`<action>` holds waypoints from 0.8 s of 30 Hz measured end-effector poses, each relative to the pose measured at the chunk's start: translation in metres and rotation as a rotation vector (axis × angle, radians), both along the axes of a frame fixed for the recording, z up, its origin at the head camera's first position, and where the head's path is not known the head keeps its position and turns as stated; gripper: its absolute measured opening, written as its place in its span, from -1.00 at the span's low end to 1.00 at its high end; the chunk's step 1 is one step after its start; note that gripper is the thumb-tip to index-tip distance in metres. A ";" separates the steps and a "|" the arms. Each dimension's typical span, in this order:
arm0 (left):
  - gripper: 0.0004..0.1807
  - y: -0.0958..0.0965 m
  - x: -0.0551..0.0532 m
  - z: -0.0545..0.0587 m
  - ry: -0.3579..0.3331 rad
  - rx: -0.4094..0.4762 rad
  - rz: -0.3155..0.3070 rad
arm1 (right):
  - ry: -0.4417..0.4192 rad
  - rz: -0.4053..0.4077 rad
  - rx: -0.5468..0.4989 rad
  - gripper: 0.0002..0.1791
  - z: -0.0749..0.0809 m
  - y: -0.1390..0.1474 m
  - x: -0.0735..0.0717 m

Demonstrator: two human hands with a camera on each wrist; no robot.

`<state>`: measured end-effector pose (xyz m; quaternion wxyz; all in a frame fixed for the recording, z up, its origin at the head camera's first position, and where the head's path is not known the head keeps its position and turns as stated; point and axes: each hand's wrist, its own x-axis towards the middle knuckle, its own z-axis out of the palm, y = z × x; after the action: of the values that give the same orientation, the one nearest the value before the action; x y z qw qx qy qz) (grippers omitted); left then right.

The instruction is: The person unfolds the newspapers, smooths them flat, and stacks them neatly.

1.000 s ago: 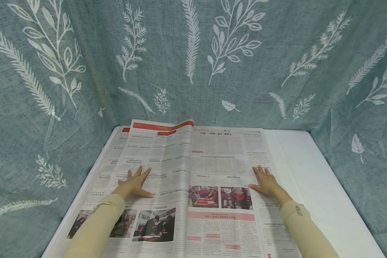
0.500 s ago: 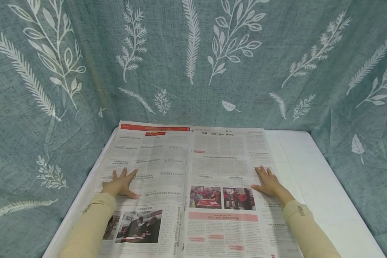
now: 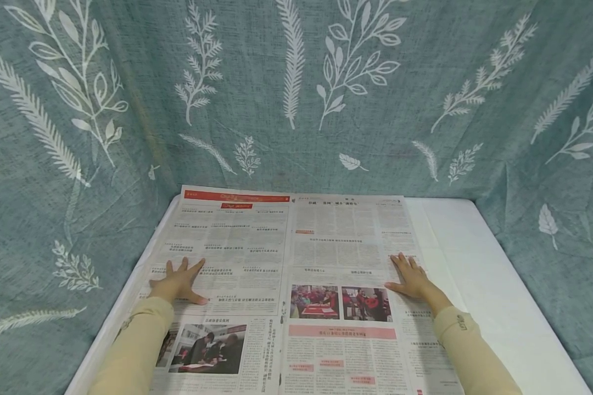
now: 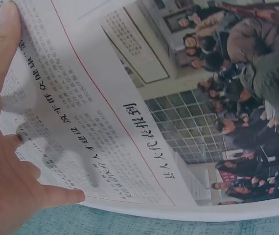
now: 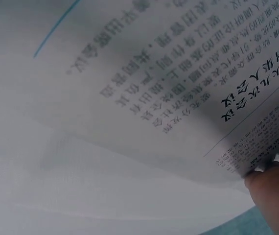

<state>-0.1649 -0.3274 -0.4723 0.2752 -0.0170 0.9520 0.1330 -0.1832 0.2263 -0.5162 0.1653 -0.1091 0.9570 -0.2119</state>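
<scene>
A newspaper (image 3: 336, 252) lies unfolded and flat, its fold running down the middle. On its left page, my left hand (image 3: 180, 281) rests with fingers spread wide; in the left wrist view that hand (image 4: 7, 166) has straight fingers over the print beside a large photo (image 4: 218, 112). My right hand (image 3: 412, 278) lies with spread fingers at the right page's outer side. Only part of the right hand (image 5: 276, 191) shows in the right wrist view, at the paper's edge. Neither hand grips anything.
Under the newspaper is a white table (image 3: 479, 274), its bare strip showing on the right. A green curtain (image 3: 286, 99) with white leaf prints hangs behind and along both sides.
The left page has gone from raised and curved near the fold to flat, moving left. My left hand slid left with it. My right hand barely moved.
</scene>
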 end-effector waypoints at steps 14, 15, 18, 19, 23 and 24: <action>0.36 -0.021 0.015 -0.011 -0.009 0.135 0.134 | -0.005 0.006 -0.040 -0.03 -0.005 0.003 0.000; 0.34 -0.024 0.017 -0.011 -0.009 0.137 0.148 | -0.015 0.004 -0.054 -0.03 -0.005 0.003 0.001; 0.32 -0.034 0.020 -0.013 0.000 0.141 0.186 | -0.076 0.001 -0.108 -0.01 -0.002 0.006 0.001; 0.33 -0.037 0.021 -0.013 0.007 0.139 0.193 | -0.091 0.002 -0.126 -0.02 0.000 0.008 0.001; 0.36 -0.047 0.023 -0.014 0.061 0.107 0.199 | -0.067 -0.015 -0.148 -0.17 0.010 0.014 -0.001; 0.35 -0.048 0.023 -0.013 0.073 0.097 0.215 | -0.039 -0.032 -0.145 -0.23 0.012 0.017 -0.002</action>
<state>-0.1418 -0.3759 -0.4856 0.2252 -0.1008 0.9465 0.2079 -0.1849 0.2429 -0.5045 0.1722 -0.1011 0.9374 -0.2853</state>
